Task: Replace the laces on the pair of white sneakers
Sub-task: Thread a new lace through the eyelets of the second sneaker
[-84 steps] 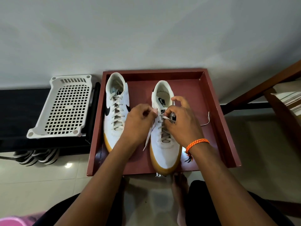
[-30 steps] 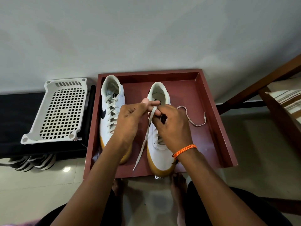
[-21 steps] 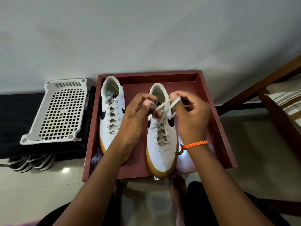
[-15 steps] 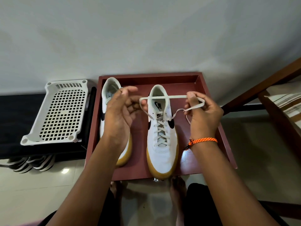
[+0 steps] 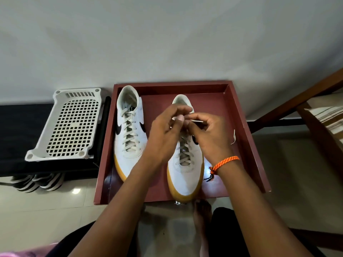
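Observation:
Two white sneakers with gum soles stand in a dark red tray point(image 5: 246, 127). The left sneaker point(image 5: 130, 134) is fully laced. Over the tongue of the right sneaker point(image 5: 185, 171), my left hand point(image 5: 165, 134) and my right hand point(image 5: 209, 134) meet. Each pinches part of that shoe's beige lace point(image 5: 196, 121). One loose lace end point(image 5: 234, 137) lies on the tray floor to the right. The top eyelets are hidden by my hands.
A white perforated plastic basket point(image 5: 72, 125) lies on a black bench to the left, with striped sandals point(image 5: 37, 182) under it. A wooden furniture frame point(image 5: 304, 101) stands at right. My bare foot point(image 5: 203, 214) rests on the tiled floor below the tray.
Half a second ago my hands were spread apart, pulling the lace taut across the shoe's opening. They have now come together over the tongue, still holding the lace.

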